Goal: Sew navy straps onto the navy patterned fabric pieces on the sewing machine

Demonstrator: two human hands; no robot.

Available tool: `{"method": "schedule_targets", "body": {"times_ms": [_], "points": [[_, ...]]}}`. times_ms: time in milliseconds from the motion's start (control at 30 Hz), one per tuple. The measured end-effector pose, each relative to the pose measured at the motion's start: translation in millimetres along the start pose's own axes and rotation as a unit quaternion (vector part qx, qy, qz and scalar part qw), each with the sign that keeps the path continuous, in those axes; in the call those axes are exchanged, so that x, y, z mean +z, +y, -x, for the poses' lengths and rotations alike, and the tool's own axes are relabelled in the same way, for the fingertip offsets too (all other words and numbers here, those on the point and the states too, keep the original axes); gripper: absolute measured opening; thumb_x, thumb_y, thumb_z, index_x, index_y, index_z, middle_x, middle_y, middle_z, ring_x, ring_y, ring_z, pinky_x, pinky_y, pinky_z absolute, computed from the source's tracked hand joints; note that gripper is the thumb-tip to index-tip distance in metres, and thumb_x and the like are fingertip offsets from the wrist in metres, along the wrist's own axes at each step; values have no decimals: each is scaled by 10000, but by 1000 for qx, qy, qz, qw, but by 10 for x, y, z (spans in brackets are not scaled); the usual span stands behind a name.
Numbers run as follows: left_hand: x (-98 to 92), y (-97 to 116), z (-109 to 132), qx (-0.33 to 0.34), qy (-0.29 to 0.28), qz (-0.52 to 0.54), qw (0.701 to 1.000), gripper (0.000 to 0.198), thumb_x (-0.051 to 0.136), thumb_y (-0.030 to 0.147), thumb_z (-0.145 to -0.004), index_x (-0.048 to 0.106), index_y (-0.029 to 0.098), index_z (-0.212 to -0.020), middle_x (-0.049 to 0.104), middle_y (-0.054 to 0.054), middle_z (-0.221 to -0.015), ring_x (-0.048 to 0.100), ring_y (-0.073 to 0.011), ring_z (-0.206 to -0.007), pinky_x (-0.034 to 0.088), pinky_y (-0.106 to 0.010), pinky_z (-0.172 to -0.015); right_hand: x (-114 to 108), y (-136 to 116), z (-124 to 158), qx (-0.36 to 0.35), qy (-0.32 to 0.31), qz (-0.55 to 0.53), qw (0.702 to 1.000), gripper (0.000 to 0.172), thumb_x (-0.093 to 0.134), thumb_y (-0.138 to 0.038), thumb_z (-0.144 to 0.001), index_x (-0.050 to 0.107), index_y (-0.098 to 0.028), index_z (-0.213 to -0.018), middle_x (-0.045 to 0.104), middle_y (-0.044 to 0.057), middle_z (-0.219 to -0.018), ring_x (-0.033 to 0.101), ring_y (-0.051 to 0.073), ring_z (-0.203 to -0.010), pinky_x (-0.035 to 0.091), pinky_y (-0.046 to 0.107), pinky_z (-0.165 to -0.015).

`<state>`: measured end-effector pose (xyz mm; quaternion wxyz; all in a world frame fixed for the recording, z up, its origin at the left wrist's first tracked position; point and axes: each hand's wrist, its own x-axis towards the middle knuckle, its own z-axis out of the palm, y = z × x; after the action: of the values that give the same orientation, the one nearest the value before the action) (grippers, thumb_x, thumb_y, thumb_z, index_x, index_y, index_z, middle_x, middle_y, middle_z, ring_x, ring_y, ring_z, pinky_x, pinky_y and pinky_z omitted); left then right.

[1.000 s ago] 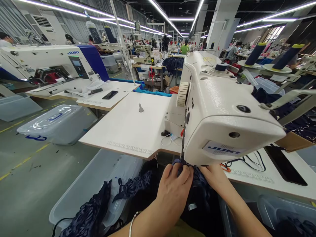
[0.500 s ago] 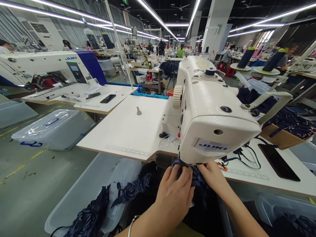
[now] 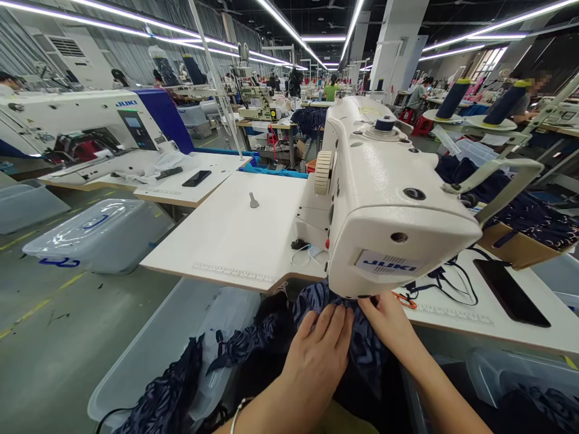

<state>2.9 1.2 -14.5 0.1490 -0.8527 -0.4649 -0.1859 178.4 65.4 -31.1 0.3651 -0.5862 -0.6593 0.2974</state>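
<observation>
Head view — navy fabric (image 3: 365, 345) beneath left fingers (image 3: 326, 324)

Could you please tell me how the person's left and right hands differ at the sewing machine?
The left hand shows its whole back, while the right hand is partly hidden by the machine head. A bracelet circles the left hand's wrist; none shows at the right hand's. Both are at the dark patterned fabric.

Grey floor (image 3: 27, 295), yellow lines (image 3: 70, 283), grey curtains (image 3: 111, 51), white pillar (image 3: 402, 27), dark ceiling (image 3: 316, 15), lit tube lights (image 3: 323, 39), window (image 3: 489, 62) at right
</observation>
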Motion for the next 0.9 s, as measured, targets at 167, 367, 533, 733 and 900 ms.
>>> {"method": "schedule_targets", "body": {"times_ms": [167,367,533,733,900], "points": [[-2,-8,-16,-12,-2,-11,1000,342,444,219,-935,552,197,-1259,616,-12,-1241,518,-159,-1138,344,-320,-949,-2,-13,-29,-5,-2,25,1000,162,480,-347,-844,583,-223,-863,638,37,-687,626,262,-838,477,356,-756],[42,10,-20,-16,13,-11,1000,341,438,207,-937,565,174,-1252,633,-32,-1214,532,-169,-1112,350,-331,-928,-3,-13,-41,-10,-19,43,999,191,464,-356,-858,588,-216,-820,639,49,-719,607,257,-837,477,355,-739],[39,27,-30,-17,15,-12,1000,341,442,200,-932,579,168,-1243,637,-51,-1197,535,-176,-1101,359,-324,-923,5,39,-44,-10,-33,52,998,239,435,-396,-888,579,-210,-848,620,41,-722,603,243,-794,477,347,-721],[25,32,-34,-12,24,-19,999,331,437,207,-941,582,163,-1235,638,-47,-1183,532,-177,-1099,348,-324,-928,-6,29,-42,-15,-19,47,999,218,463,-378,-870,606,-217,-839,643,37,-697,608,235,-747,473,342,-728],[78,34,-10,-25,51,-26,998,324,459,174,-918,598,153,-1210,647,-52,-1158,547,-186,-1077,353,-334,-923,8,8,-33,-5,-12,27,1000,214,485,-364,-853,639,-215,-857,644,24,-671,610,237,-744,468,346,-749]]}}
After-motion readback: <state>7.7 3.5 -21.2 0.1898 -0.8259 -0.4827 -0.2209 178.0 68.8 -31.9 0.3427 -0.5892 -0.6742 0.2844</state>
